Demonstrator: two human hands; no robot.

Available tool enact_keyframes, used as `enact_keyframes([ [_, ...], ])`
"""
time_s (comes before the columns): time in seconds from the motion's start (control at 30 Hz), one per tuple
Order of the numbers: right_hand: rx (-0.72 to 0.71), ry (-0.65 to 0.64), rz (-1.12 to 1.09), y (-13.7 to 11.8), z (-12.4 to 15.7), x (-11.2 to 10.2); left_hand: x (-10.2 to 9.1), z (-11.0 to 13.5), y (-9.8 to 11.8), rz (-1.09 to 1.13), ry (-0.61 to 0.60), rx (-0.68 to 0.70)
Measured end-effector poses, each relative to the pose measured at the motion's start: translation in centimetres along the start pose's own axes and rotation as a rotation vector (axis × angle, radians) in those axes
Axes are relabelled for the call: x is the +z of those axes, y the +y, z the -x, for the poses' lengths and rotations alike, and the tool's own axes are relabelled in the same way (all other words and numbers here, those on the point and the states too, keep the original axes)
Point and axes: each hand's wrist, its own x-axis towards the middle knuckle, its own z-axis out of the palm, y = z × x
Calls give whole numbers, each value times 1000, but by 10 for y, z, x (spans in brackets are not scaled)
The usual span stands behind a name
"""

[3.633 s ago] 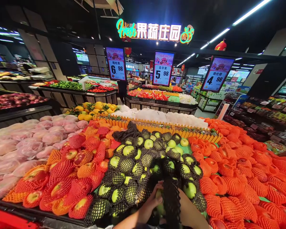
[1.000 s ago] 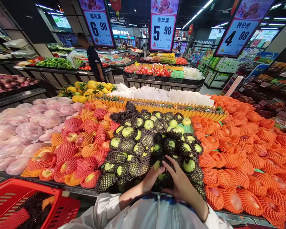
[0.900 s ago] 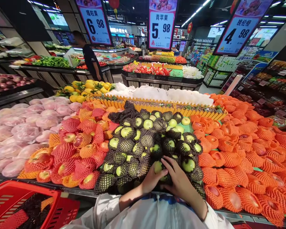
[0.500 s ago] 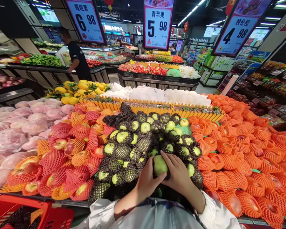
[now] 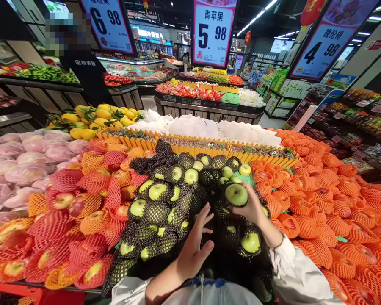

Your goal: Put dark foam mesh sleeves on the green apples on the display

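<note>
A bare green apple [image 5: 236,194] is gripped in my right hand [image 5: 252,206], held over the right side of the green apple pile. My left hand [image 5: 195,245] hovers over the near part of the pile with its fingers spread and nothing in them. Around both hands lie several green apples [image 5: 158,192] in black foam nets. A few green apples without nets [image 5: 227,171] sit at the back of the pile. Some loose black foam nets [image 5: 155,159] are heaped at its far left corner.
Apples in red and orange nets [image 5: 90,216] lie on the left, with pink wrapped fruit [image 5: 31,163] beyond. Orange-netted fruit [image 5: 324,199] fills the right. A yellow fence planter [image 5: 193,146] runs behind. A person [image 5: 85,72] stands at far left; a red basket [image 5: 63,296] is at lower left.
My hands have separated. The right hand has carried the green apple up and to the right, while the left has let go and opened. The person at far left appears nearer.
</note>
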Motion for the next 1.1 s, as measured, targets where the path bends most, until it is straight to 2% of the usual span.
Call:
enact_keyframes([
  [0.13,166,168,445,55,-49,-30,-7,1,-6,-31,105,83],
  [0.17,178,152,556,66,-60,-37,-9,2,-8,-30,132,87],
  [0.23,190,41,771,86,-79,-46,-13,2,-12,-21,180,86],
  [0.33,221,-148,930,111,-96,-42,-16,1,-17,-1,225,87],
  [0.5,276,-340,935,143,-106,-15,-20,1,-18,-23,243,109],
  [0.63,285,-405,910,161,-112,-8,-24,0,-20,-44,259,100],
  [0.83,276,-371,937,174,-111,-12,-23,-4,-24,-33,290,86],
  [1.1,344,-308,932,171,-111,-8,-17,-6,-14,-61,282,120],
])
